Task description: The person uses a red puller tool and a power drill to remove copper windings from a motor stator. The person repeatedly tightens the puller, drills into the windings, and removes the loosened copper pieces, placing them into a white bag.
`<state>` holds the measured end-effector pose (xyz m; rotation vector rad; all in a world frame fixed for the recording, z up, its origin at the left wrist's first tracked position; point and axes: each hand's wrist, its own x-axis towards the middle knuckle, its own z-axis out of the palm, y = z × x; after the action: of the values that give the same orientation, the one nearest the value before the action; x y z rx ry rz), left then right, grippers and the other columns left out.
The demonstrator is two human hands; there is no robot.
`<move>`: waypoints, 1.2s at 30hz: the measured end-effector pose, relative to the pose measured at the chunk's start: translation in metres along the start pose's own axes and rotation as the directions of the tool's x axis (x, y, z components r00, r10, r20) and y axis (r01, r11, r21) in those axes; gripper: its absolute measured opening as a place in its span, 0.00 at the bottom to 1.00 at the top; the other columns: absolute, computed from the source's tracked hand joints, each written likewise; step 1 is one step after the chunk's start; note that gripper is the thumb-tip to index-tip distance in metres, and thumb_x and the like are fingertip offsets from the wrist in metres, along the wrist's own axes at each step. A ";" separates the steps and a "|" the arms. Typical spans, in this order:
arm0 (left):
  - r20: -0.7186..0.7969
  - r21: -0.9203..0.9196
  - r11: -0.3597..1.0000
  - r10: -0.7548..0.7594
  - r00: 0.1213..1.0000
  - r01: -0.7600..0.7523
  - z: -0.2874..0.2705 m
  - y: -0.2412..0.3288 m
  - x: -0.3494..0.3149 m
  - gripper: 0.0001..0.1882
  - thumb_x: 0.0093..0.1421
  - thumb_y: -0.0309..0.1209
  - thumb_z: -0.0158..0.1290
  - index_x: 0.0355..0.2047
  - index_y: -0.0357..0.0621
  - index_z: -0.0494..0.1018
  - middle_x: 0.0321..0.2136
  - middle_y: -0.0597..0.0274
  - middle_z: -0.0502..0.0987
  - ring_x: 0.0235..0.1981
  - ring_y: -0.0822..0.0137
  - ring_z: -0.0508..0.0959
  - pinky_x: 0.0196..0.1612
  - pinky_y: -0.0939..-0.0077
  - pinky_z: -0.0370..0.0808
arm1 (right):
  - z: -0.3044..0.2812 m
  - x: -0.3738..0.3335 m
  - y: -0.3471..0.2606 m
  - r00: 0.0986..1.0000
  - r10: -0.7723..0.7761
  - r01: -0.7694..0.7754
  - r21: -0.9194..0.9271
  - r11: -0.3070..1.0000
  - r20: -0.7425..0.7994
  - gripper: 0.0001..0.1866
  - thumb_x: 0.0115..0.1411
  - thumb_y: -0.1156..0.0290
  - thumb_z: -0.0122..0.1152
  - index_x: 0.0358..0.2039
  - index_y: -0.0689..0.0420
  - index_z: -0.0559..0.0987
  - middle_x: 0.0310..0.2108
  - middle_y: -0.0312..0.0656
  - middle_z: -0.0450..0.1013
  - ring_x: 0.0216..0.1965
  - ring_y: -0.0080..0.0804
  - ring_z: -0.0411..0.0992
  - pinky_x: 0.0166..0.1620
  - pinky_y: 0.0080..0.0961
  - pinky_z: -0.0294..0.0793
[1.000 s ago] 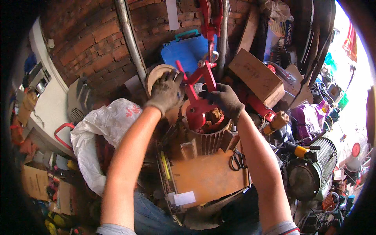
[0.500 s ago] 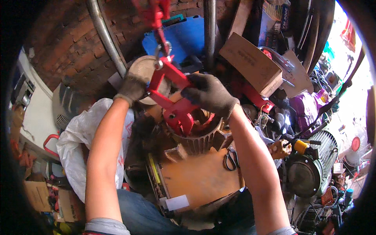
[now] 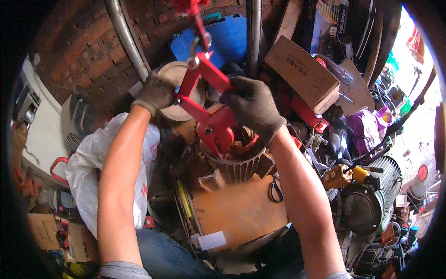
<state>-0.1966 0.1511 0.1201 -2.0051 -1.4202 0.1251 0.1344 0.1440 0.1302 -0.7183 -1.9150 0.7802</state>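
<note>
Red metal scissor-linkage clamp (image 3: 218, 125): suspended, lower end at the finned metal cylinder's (image 3: 234, 171) mouth; probably heavy, rigid
Right gloved hand (image 3: 253, 104): wrapped around its right arm
Left gloved hand (image 3: 155, 91): beside its left joint, grip unclear
Best hold: outer arms, off pivots

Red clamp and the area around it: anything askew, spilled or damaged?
No spill or clear damage shows. The red clamp hangs slanted, not plumb, above the open-topped ribbed housing, with the right hand gripping it. Further right, the cardboard box sits tipped among clutter instead of flat.
</note>
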 end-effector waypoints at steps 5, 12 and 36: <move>0.033 -0.088 0.988 -0.128 0.991 0.130 -0.014 0.009 0.033 0.11 0.54 0.40 0.55 0.34 0.55 0.84 0.31 0.55 0.83 0.39 0.54 0.83 0.47 0.47 0.70 | -0.012 0.011 0.021 0.999 0.035 -0.035 0.003 0.999 -0.032 0.15 0.57 0.71 0.61 0.45 0.60 0.82 0.34 0.53 0.80 0.37 0.46 0.79 0.43 0.36 0.77; -0.151 -0.314 0.943 -0.161 0.975 0.108 0.033 0.029 0.023 0.15 0.46 0.31 0.62 0.37 0.49 0.82 0.43 0.51 0.81 0.52 0.43 0.75 0.56 0.52 0.72 | -0.017 0.004 0.001 0.978 0.039 -0.006 -0.161 0.987 0.207 0.16 0.60 0.66 0.64 0.45 0.60 0.82 0.37 0.52 0.79 0.38 0.45 0.80 0.43 0.36 0.77; -0.104 -0.406 0.878 -0.319 0.942 0.252 0.064 0.081 -0.023 0.10 0.51 0.39 0.60 0.32 0.49 0.82 0.29 0.51 0.82 0.33 0.48 0.83 0.38 0.54 0.78 | -0.218 -0.185 0.094 0.655 0.265 -0.459 -0.094 0.884 -0.707 0.43 0.60 0.59 0.71 0.68 0.64 0.60 0.60 0.51 0.67 0.57 0.39 0.70 0.59 0.34 0.70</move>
<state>-0.1688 0.1452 0.0184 -2.0180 -1.7119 -0.4837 0.4207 0.1147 0.0441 -1.3835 -1.2019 0.3894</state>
